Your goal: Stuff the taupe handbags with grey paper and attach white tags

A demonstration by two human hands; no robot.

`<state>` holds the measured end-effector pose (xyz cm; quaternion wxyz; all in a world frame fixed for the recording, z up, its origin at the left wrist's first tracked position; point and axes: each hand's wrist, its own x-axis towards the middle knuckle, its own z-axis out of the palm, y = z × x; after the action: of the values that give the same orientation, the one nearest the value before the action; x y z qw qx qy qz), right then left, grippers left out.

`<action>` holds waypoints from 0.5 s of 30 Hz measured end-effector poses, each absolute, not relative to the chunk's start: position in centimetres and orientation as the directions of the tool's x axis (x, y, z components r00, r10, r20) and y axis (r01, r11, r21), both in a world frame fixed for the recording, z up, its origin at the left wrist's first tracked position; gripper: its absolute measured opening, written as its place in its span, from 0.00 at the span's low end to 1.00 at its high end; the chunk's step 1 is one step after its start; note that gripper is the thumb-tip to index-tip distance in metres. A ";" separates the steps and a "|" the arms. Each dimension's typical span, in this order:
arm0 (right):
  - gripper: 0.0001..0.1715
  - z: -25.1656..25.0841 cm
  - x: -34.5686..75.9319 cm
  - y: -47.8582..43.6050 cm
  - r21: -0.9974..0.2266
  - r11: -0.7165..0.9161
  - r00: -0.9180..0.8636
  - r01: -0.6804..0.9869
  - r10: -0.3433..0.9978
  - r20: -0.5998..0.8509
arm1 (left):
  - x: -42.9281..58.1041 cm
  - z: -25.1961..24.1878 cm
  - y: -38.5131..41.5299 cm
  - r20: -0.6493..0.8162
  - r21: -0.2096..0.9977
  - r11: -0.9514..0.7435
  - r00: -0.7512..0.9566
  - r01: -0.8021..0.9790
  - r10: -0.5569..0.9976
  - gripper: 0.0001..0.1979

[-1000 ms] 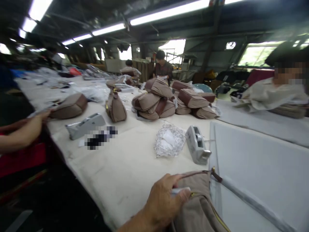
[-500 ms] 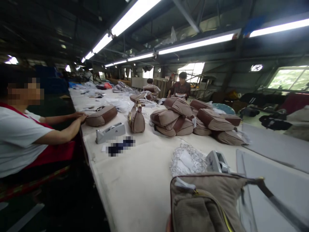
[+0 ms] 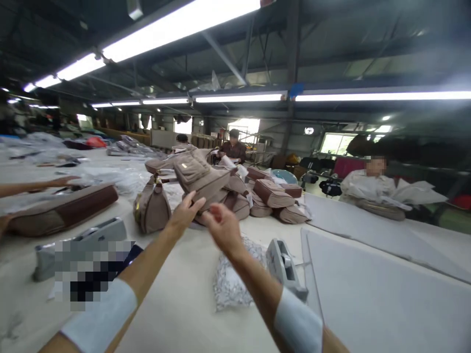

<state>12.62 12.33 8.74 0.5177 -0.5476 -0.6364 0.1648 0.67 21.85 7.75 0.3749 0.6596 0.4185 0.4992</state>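
A taupe handbag [image 3: 200, 171] with a front pocket lies tilted on top of a pile of similar bags. My left hand [image 3: 184, 213] reaches to its lower near edge, fingers spread; whether the fingertips touch the bag I cannot tell. Just right of it, my right hand [image 3: 223, 228] is raised over the table, slightly blurred, its fingers loosely curled and apart with nothing visible in them. Another bag [image 3: 152, 208] stands upright left of my left hand. Below my right hand lies a clear bag of small white-and-grey pieces [image 3: 230, 284].
A grey tape dispenser [image 3: 285, 267] stands right of my right forearm, another dispenser [image 3: 81, 242] at the left. A co-worker's arm [image 3: 37, 186] reaches over a long brown bag [image 3: 66, 211]. Grey sheets [image 3: 382, 294] cover the table's right side. Other people sit across the table.
The handbag that was close to me at the lower right now lies on the pile. Both my arms have come into view, stretched forward. The view has turned right.
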 end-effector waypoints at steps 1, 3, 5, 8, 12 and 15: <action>0.11 6.7 12.0 11.4 -0.763 0.352 0.072 0.542 0.885 0.459 | 0.6 5.4 21.5 0.327 0.907 -0.356 0.159 0.223 0.932 0.35; 0.07 2.6 12.4 9.1 -0.756 0.312 0.016 0.575 0.920 0.392 | 0.2 -0.3 20.3 0.303 0.893 -0.340 0.165 0.295 0.939 0.33; 0.09 -0.8 15.0 6.7 -0.750 0.247 0.031 0.614 0.942 0.335 | -0.7 -6.5 19.0 0.288 0.875 -0.335 0.180 0.349 0.941 0.30; 0.13 -3.4 21.5 4.6 -0.745 0.075 0.126 0.663 0.970 0.209 | -3.1 -14.9 18.3 0.425 0.707 -0.436 0.158 0.556 0.891 0.27; 0.17 -3.5 29.7 6.0 -0.746 -0.063 0.271 0.663 0.949 0.160 | -6.1 -22.2 20.0 0.571 0.556 -0.488 0.118 0.674 0.813 0.26; 0.17 -3.0 34.4 9.1 -0.702 -0.130 0.358 0.700 0.914 0.188 | -7.1 -24.9 21.0 0.612 0.471 -0.523 0.164 0.710 0.774 0.24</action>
<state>34.44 9.15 -2.95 0.3679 -0.7374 -0.5474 0.1456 -7.11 21.03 -24.91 0.0375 0.7621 0.4868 0.4252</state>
